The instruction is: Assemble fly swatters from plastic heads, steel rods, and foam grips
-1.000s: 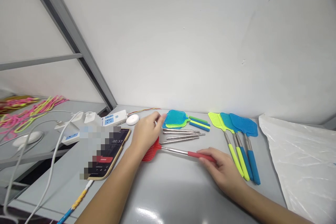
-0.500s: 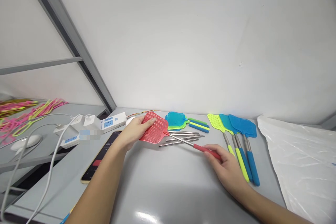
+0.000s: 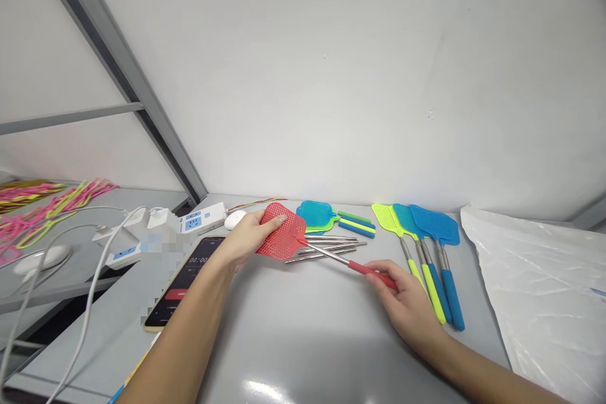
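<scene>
A red fly swatter (image 3: 285,235) is held above the grey table by both hands, its head to the left and its handle to the right. My left hand (image 3: 249,235) pinches the perforated head by its left edge, thumb on top. Around the red grip closes my right hand (image 3: 402,297). Behind the swatter's metal shaft lie several loose metal rods (image 3: 326,247). Farther back are blue and green swatter heads (image 3: 316,214) beside loose coloured grips (image 3: 357,225). To the right of my right hand, yellow-green and blue fly swatters (image 3: 433,227) lie side by side, complete with handles.
A phone (image 3: 189,271) showing a timer lies left, partly behind my left forearm. Beyond it are a power strip (image 3: 203,218), a white mouse (image 3: 235,219) and white cables (image 3: 95,290). White plastic sheeting (image 3: 544,303) covers the right side. Pink and yellow cords (image 3: 71,208) lie far left.
Both hands keep hold of the red fly swatter. Its head sits slightly farther right, nearer my right hand. The whole view has shifted a little.
</scene>
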The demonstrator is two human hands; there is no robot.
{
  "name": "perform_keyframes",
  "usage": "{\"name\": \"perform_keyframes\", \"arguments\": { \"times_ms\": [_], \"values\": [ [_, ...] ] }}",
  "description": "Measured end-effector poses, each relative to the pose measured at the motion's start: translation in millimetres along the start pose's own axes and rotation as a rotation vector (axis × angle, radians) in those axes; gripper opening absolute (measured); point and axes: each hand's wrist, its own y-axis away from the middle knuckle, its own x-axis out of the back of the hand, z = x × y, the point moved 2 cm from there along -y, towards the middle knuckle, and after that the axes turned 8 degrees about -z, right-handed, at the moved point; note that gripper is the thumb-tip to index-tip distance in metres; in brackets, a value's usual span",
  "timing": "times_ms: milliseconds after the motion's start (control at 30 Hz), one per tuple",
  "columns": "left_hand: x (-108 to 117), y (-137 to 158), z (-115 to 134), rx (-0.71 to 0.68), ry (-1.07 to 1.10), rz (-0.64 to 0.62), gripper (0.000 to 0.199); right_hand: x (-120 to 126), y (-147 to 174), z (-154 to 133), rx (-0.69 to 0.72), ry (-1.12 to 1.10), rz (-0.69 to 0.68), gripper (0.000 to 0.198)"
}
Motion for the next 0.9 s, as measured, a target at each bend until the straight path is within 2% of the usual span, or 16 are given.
{"name": "perform_keyframes", "arguments": {
  "times_ms": [200,333,433,500,600,700,800,900],
  "values": [
    [4.6,0.1,0.8,0.005,0.001,-0.005,0.049,-2.3,-2.7,-0.4,-0.069,-0.027,-0.063,0.035],
    [18.0,7.0,8.3,0.029,0.165,-0.082,0.062,-3.1,-5.2,-6.0,-0.075,-0.060,-0.102,0.037],
    [26.0,9.9,16.3,-0.073,0.389,-0.105,0.074,-1.5,-5.5,-6.3,-0.087,-0.075,-0.087,0.039],
    [25.2,7.6,18.8,-0.174,0.474,-0.031,0.075,-1.0,-4.9,-2.8,-0.117,-0.113,-0.091,0.042],
    [4.5,0.2,15.9,-0.262,0.517,0.111,0.076,-2.6,-3.7,3.8,-0.148,-0.228,-0.138,0.046],
    [-38.6,-4.2,9.6,-0.266,0.599,0.082,0.083,-4.9,-3.5,7.3,-0.129,-0.336,-0.166,0.048],
    [-78.4,-0.2,6.7,-0.296,0.618,0.025,0.070,-6.7,-3.8,8.2,-0.114,-0.383,-0.180,0.050],
    [-93.9,6.5,7.9,-0.334,0.639,0.041,0.050,-9.0,-3.4,6.9,-0.095,-0.373,-0.238,0.052]
  ]
}}
